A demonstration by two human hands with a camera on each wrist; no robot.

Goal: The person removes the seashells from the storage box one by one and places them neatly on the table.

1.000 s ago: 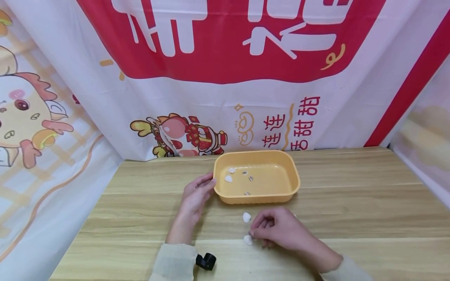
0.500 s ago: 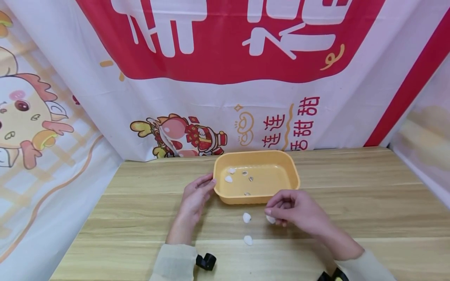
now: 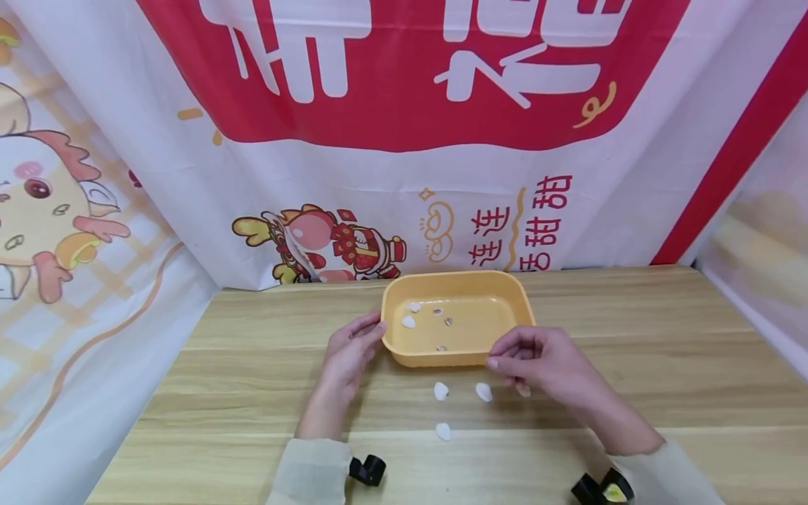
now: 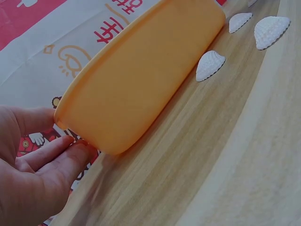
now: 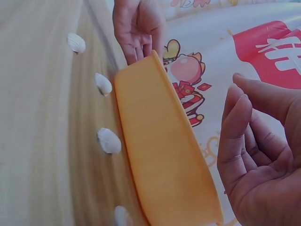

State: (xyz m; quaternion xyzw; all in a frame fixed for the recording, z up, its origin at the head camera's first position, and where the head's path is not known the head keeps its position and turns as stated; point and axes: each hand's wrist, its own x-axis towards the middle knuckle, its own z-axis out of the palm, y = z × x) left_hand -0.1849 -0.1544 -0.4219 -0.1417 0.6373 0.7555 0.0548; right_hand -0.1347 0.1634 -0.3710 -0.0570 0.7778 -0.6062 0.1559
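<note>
My left hand (image 3: 346, 358) grips the left end of a yellow plastic tray (image 4: 141, 75), thumb at the rim and fingers below it against the outer wall. Over the tray's front right corner is my right hand (image 5: 263, 146), fingers loosely bent, a gap between thumb and index fingertip, nothing in it. On the table before the tray lie white ribbed seashells: one (image 3: 441, 391) near the tray's middle, one (image 3: 483, 391) to its right, another (image 3: 443, 431) closer to me. A further shell (image 3: 523, 388) is partly covered by the right hand.
Inside the tray are two white shells (image 3: 408, 321) and several small darker pieces (image 3: 448, 321). The wooden table (image 3: 252, 393) meets a printed cloth (image 3: 315, 168) just behind the tray. Black wrist devices (image 3: 368, 470) sit at both sleeves.
My right hand has moved up and right, away from the nearest shell to the tray's front right corner, uncovering shells on the table. My left hand has stayed at the tray.
</note>
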